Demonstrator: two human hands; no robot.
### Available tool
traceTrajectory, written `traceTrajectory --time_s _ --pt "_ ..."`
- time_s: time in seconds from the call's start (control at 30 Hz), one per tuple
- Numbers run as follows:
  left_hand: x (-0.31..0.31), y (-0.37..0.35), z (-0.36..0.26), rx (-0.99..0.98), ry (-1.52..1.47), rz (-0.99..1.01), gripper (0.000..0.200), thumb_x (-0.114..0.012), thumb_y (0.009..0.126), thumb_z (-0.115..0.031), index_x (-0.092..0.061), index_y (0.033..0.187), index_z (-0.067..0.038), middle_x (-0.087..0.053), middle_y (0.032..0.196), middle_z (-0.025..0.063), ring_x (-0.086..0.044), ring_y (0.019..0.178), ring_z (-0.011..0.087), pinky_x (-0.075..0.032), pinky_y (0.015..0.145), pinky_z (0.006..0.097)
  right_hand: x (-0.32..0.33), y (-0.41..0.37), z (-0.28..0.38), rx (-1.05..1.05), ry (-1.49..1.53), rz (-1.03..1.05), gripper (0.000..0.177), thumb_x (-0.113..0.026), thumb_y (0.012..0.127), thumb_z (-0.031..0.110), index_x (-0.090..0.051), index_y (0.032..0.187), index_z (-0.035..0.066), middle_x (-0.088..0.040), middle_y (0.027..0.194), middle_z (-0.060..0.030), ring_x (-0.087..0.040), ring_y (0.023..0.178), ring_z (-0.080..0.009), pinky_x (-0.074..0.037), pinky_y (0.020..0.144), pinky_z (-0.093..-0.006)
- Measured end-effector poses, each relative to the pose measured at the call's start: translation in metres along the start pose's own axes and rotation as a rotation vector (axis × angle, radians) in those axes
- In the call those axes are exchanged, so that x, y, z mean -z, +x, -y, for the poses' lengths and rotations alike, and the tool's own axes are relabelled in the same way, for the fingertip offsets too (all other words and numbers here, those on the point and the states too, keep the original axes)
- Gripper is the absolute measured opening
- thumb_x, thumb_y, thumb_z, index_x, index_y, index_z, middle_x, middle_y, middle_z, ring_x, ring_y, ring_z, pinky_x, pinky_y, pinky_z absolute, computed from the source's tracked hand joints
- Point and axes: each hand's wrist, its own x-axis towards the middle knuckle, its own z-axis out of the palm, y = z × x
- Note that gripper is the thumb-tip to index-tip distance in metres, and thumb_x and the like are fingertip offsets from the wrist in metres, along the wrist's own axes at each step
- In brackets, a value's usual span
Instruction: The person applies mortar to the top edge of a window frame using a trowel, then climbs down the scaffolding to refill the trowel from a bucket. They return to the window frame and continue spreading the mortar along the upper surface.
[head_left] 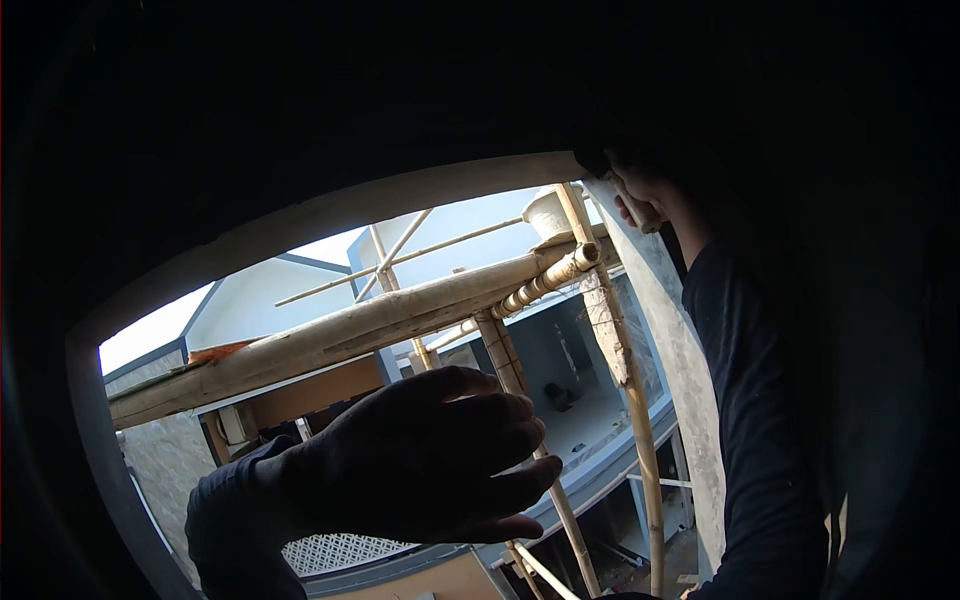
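My left hand [440,455] hangs in the middle of the window opening, dark against the light, its fingers slightly bent and apart with nothing in them. My right hand [645,195] is raised at the opening's upper right corner, its fingers wrapped round a light-coloured handle [640,212]. A dark shape at the upper end of that handle touches the corner; what it is lies in shadow. Beside this hand runs the grey concrete side edge [665,310] of the opening.
Outside stands bamboo scaffolding, with a thick horizontal pole [330,325] across the opening and an upright pole [640,440]. A pale bucket [550,215] sits on the scaffold near the upper right. Beyond are buildings and a patterned lattice [340,552]. Dark wall surrounds the opening.
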Motion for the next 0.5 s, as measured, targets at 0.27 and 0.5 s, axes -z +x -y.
traceTrajectory --time_s 0.27,0.5 --pt "-0.005 0.035 -0.005 -0.066 -0.003 -0.115 0.040 -0.059 0.089 -0.043 -0.063 0.109 -0.009 -0.065 0.102 0.0067 -0.061 0.101 0.0179 -0.048 0.091 0.0335 -0.062 -0.076 0.067 0.241 -0.048 0.533 0.049 -0.034 0.101 0.044 -0.047 0.111 -0.002 -0.057 0.070 -0.0122 -0.062 0.049 -0.0199 -0.052 0.041 -0.0295" --pt "-0.005 0.043 -0.005 -0.093 -0.042 -0.154 0.040 -0.064 0.085 -0.046 -0.066 0.106 -0.012 -0.067 0.099 0.0078 -0.066 0.094 0.0185 -0.052 0.085 0.0346 -0.039 -0.075 0.059 0.308 -0.354 0.336 0.042 -0.034 0.102 0.033 -0.055 0.110 -0.002 -0.065 0.076 -0.0181 -0.067 0.059 -0.0248 -0.058 0.053 -0.0344"
